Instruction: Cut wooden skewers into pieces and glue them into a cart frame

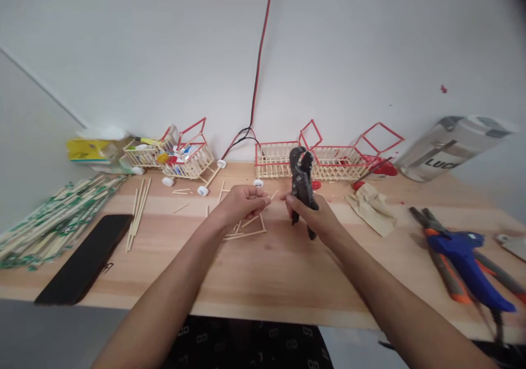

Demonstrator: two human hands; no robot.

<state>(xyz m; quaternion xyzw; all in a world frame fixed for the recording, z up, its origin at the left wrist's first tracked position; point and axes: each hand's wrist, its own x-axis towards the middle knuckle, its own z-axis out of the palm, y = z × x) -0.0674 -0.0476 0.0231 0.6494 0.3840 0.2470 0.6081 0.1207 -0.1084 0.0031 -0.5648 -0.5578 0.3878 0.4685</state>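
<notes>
Between the fingertips of my left hand (245, 202) is a short thin wooden stick (273, 195), pinched at one end. My right hand (308, 210) is wrapped round a black hand cutter (303, 180), whose jaws point up. The two hands are close together above the table, and the cutter stands apart from the stick. Beneath my left hand lies a flat frame of wooden sticks (250, 232), partly covered by the hand. Small cut stick pieces (181, 191) lie to the left.
Miniature stick carts (193, 161) with white wheels and red trim line the wall, with longer ones (279, 158) at centre. Wrapped chopsticks (61, 215), loose sticks (138, 213) and a black phone (88, 257) lie left. A blue glue gun (462, 254), pliers (446, 273) and crumpled paper (373, 210) are right.
</notes>
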